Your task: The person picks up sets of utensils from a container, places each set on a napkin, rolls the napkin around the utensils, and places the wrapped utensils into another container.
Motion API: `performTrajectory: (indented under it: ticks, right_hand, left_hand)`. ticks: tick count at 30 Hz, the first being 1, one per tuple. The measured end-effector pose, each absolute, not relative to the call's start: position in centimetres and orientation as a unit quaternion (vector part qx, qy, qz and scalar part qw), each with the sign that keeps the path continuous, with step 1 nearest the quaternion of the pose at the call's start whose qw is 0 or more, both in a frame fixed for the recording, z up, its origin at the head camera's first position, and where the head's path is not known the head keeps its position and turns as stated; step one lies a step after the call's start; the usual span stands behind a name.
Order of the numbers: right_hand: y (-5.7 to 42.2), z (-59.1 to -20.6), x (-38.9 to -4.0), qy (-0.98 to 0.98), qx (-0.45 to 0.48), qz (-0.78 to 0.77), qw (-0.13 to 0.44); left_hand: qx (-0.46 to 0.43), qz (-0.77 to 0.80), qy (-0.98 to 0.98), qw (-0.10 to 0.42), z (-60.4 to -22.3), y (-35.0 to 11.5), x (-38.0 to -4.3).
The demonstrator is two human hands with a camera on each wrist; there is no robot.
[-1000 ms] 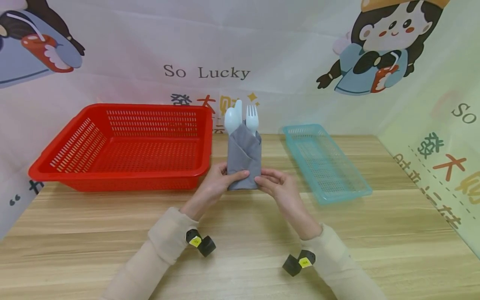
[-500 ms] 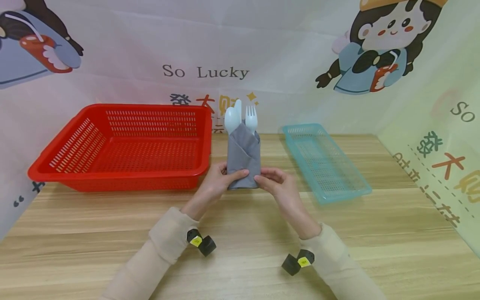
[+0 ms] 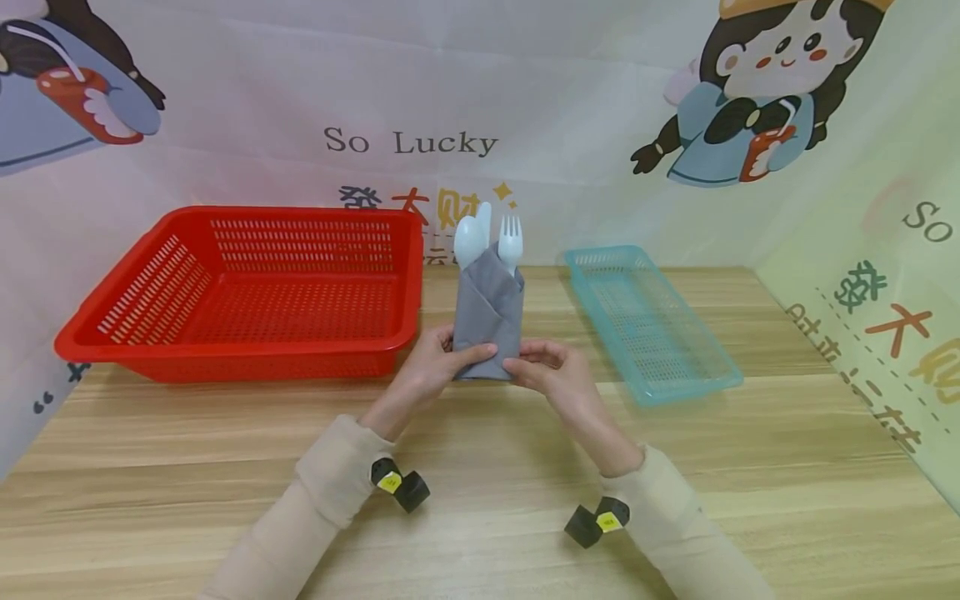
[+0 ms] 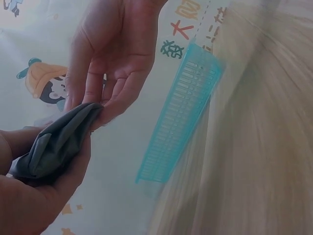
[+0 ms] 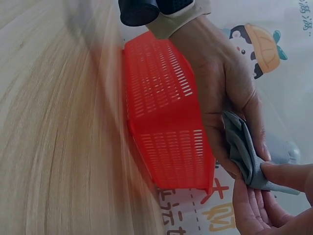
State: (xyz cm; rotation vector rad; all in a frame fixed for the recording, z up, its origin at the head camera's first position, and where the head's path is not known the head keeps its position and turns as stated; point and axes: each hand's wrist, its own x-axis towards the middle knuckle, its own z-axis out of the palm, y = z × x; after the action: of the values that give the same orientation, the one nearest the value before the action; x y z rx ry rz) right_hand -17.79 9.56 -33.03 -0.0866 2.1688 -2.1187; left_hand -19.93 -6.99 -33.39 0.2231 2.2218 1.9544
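Note:
A folded grey napkin (image 3: 489,308) stands upright in the head view, with a white spoon (image 3: 470,240), a white knife (image 3: 485,218) and a white fork (image 3: 511,242) poking out of its top. My left hand (image 3: 429,367) grips its lower left side, thumb across the front. My right hand (image 3: 558,375) pinches the lower right edge between thumb and fingers. Both wrist views show the napkin's folded bottom end (image 4: 58,142) between the two hands. Most of the cutlery's length is hidden inside the cloth.
A red plastic basket (image 3: 255,350) stands on the wooden table (image 3: 480,500) at left. At right lies a shallow turquoise basket (image 3: 686,392). A printed cloth backdrop (image 3: 562,125) hangs behind and along the sides.
The napkin and its cutlery have tilted slightly to the right at the top. My right thumb has shifted a little left and down along the napkin. Both baskets stay put.

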Motion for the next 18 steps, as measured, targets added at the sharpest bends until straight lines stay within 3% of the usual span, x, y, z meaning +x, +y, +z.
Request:
performTrajectory:
  ticks: [18]
  right_hand:
    - [9.39,-33.13,-17.81,0.714,-0.015,-0.698,0.048]
  left_hand:
    - [0.064,0.65,0.752,0.092,-33.6,-7.15,-19.69]
